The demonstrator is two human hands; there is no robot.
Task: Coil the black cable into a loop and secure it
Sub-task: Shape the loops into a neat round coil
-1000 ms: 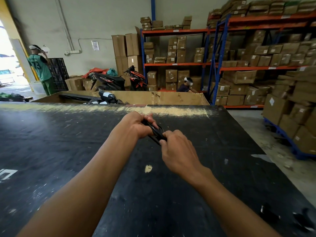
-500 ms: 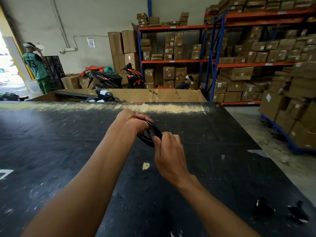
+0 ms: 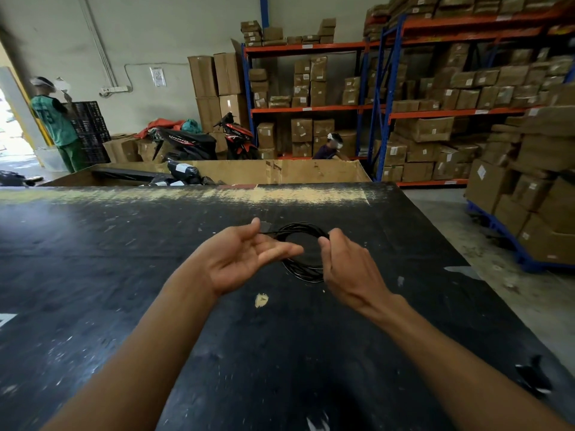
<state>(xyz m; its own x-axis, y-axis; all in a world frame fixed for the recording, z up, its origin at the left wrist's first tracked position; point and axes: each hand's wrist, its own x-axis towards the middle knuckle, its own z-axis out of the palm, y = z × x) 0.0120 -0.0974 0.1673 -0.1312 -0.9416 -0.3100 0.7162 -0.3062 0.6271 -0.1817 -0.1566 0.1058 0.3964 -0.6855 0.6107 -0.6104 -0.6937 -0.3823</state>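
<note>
The black cable [image 3: 302,273] is wound into a round loop of several turns, lying on or just above the black table [image 3: 124,275] at its middle; which of the two I cannot tell. My right hand [image 3: 348,269] grips the loop's right side, thumb and fingers closed on the strands. To the left of the loop, my left hand [image 3: 245,259] is palm up with the fingers spread and holds nothing. A short straight bit of cable runs from the loop's top left toward my left thumb. My right hand hides part of the loop's right side.
Behind the table's far edge stands a big cardboard bin [image 3: 280,172]. Shelves of boxes [image 3: 311,107] and stacked boxes on a pallet [image 3: 529,197] fill the back and right. Two scooters [image 3: 186,144] and two people [image 3: 56,119] are far back. A black scrap [image 3: 532,377] lies at the near right corner.
My left hand has let go of the cable and opened palm up. The tight bundle has spread into a wide round loop, and my right hand has shifted to its right side.
</note>
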